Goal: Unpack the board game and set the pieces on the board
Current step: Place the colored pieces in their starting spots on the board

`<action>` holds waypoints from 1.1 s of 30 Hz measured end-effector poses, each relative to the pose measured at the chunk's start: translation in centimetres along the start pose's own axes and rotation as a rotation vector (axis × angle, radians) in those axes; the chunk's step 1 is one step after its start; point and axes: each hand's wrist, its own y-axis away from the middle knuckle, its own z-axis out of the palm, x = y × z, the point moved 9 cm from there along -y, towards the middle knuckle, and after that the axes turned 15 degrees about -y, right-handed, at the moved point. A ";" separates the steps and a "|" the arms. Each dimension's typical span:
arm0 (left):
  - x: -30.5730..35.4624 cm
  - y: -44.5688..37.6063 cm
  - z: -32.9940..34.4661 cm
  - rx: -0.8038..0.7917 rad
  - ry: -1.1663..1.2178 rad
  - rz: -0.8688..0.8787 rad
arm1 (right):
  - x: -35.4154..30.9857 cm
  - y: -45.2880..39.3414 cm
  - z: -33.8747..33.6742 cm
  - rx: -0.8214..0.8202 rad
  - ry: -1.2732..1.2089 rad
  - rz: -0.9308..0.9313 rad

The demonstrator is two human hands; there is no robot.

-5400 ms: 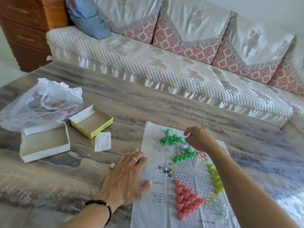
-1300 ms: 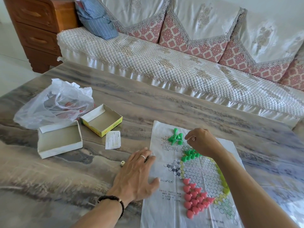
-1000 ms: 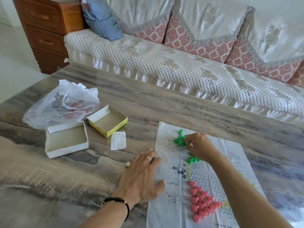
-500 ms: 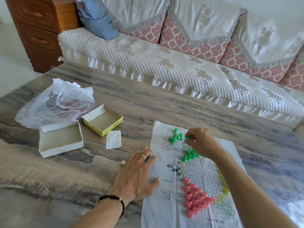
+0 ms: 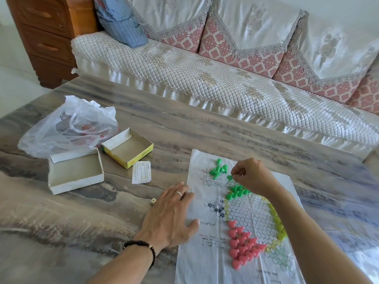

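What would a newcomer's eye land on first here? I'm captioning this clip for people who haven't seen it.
The bright pegs on the paper game board: a tight pink peg triangle at its near side and green pegs set at its far point. Just above those, the right hand pinches one green peg beside a loose green pile. The left hand lies flat, its fingers on the board's left edge.
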 end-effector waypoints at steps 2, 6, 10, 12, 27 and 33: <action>0.0 0.0 0.0 -0.002 0.001 0.002 | 0.0 0.0 0.1 -0.009 0.017 -0.002; 0.0 0.0 -0.1 0.009 0.006 0.005 | 0.0 0.1 0.3 -0.042 0.068 -0.023; 0.0 0.1 -0.1 0.008 0.010 0.006 | 0.1 0.3 1.4 -0.110 0.144 -0.039; 0.1 0.1 -0.1 0.012 0.009 0.009 | 0.6 0.4 2.0 -0.132 0.152 -0.021; 0.1 0.0 -0.3 0.002 0.003 0.003 | -0.2 -0.1 1.8 -0.068 0.122 -0.061; 0.1 0.0 -0.4 -0.001 -0.009 -0.003 | -0.8 -2.2 2.9 0.079 0.089 -0.017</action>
